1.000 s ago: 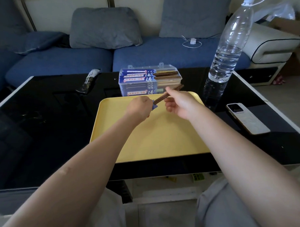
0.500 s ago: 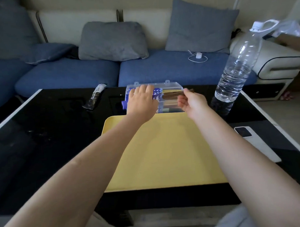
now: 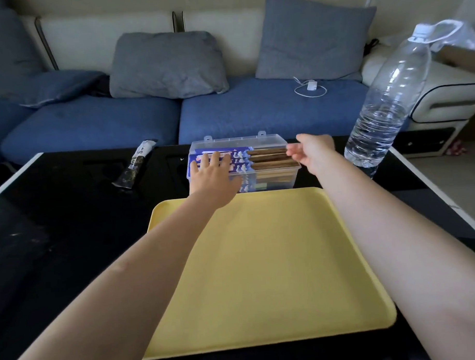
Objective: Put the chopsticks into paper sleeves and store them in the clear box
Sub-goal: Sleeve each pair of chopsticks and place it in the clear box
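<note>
The clear box point(image 3: 275, 180) stands on the black table just beyond the yellow tray point(image 3: 274, 259). Several brown chopsticks point(image 3: 269, 158) in blue paper sleeves point(image 3: 239, 153) lie stacked inside it, wooden ends pointing right. My left hand point(image 3: 213, 178) lies flat with straight fingers on the sleeves at the box's left half. My right hand point(image 3: 315, 153) is at the box's right end, its loosely bent fingertips touching the ends of the top chopsticks. Nothing lies on the tray.
A tall clear water bottle point(image 3: 384, 104) stands at the table's right, close to my right forearm. A dark wrapped packet point(image 3: 135, 167) lies to the left of the box. A blue sofa point(image 3: 255, 109) with grey cushions runs behind the table.
Both hands carried a sleeved pair of chopsticks from above the tray into the box. My left hand now lies flat on the sleeves and my right fingers have loosened at the wooden ends.
</note>
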Available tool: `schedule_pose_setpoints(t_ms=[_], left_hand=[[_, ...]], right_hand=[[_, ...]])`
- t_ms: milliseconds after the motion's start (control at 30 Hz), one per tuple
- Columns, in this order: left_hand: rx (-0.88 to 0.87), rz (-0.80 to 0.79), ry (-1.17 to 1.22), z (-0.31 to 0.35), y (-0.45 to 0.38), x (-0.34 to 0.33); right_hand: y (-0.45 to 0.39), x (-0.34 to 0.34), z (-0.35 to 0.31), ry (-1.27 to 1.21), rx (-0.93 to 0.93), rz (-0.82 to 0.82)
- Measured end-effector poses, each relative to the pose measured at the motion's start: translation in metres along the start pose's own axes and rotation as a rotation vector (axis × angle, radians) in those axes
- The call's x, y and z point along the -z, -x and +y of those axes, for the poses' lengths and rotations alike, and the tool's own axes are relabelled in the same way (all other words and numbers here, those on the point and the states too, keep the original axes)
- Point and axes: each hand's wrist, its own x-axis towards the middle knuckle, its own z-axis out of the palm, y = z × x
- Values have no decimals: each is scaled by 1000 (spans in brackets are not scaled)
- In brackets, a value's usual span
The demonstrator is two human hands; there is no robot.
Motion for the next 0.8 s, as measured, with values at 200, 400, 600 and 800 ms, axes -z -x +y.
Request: schedule_pose_setpoints(t_ms=[200, 400, 600, 800], left_hand=[[32, 12, -49, 3, -10, 2], [212, 185, 224, -19, -29, 4], [342, -74, 339, -36, -44, -8], [302, -131, 240, -42, -51, -22]], right_hand=[[-20, 3, 15, 861, 500, -99], [-25, -14, 22, 774, 424, -88], [-37, -24, 22, 705, 170, -127], [-40, -22, 25, 655, 128, -149]])
